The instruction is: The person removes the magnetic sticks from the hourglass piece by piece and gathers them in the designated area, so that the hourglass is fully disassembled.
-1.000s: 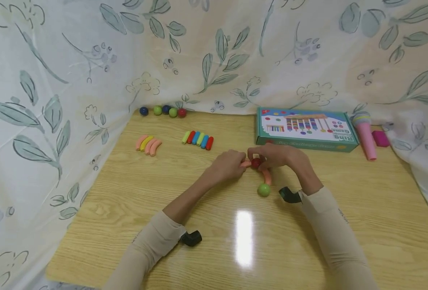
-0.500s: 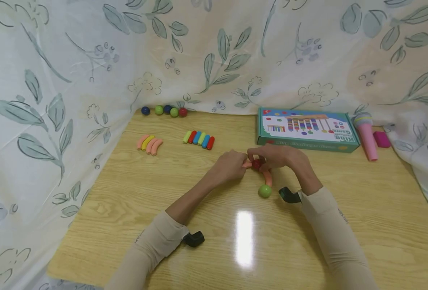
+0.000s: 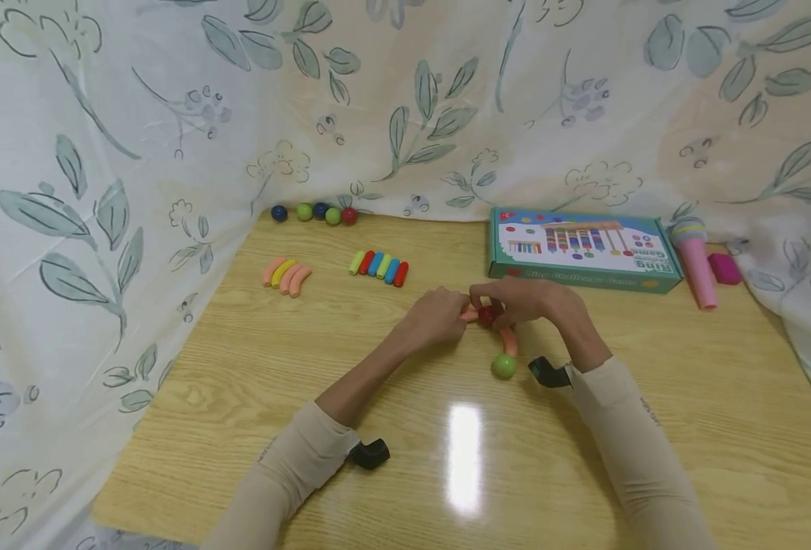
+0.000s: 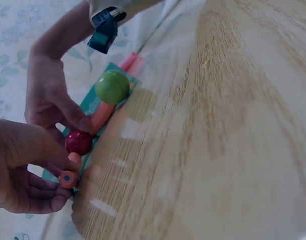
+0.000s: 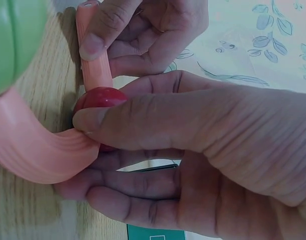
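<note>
My left hand (image 3: pixel 436 317) pinches a salmon-coloured stick (image 5: pixel 96 72) between thumb and fingers. The stick's inner end meets a red ball (image 5: pixel 100 97), which my right hand (image 3: pixel 522 298) grips with thumb and fingers. From that ball a curved salmon-coloured stick (image 3: pixel 508 340) runs toward the near side of the table. At its far end sits a green ball (image 3: pixel 504 366), seen large in the left wrist view. Fingers cover part of the red ball, and whether the left-hand stick is seated in it I cannot tell.
On the wooden table (image 3: pixel 275 443) lie curved sticks (image 3: pixel 287 276), short coloured sticks (image 3: pixel 379 267) and a row of balls (image 3: pixel 315 213). A game box (image 3: pixel 584 250) stands behind the right hand. Farther right are a pink toy microphone (image 3: pixel 697 263) and a magenta block (image 3: pixel 725 269). Patterned cloth (image 3: pixel 405 99) hangs behind.
Both hands keep the same grips on the stick and the red ball, with hardly any movement. The head view has shifted slightly, so the scene sits a little lower.
</note>
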A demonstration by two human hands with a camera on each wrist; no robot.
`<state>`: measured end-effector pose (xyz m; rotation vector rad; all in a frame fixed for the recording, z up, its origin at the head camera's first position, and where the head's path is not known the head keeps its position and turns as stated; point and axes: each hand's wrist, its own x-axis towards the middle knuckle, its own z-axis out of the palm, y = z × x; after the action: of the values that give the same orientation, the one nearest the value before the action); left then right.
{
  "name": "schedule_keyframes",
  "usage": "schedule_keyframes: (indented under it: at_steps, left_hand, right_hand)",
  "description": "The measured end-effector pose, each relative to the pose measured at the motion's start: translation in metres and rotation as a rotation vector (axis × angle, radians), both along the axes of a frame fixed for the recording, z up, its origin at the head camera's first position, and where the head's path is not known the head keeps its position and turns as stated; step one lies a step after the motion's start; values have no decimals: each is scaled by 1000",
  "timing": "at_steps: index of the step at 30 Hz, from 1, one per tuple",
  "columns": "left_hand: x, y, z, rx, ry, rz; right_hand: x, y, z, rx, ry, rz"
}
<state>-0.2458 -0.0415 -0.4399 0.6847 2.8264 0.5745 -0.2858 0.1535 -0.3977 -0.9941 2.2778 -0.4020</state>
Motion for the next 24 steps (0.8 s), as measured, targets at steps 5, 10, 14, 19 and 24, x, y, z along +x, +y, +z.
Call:
schedule_keyframes:
  at_steps: [5,10,14,19,24]
  left_hand:
    - [-2,-2,-1,-6,13,9]
    - [-5,-12,3,-4,-37,15]
    - [-8,-31,17,-26,-90,23]
    - [-15,-76,46,-68,-133,127]
    - [-28,-133,59,-53,-129,268]
  right_hand:
    - [1,2,0,5,4,2]
    - [1,5,1,6,23,-8]
    - [1,6,1,22,-23,-35]
    - [2,4,1,48,-158,-97]
    - [1,5,2,57,-134,-96]
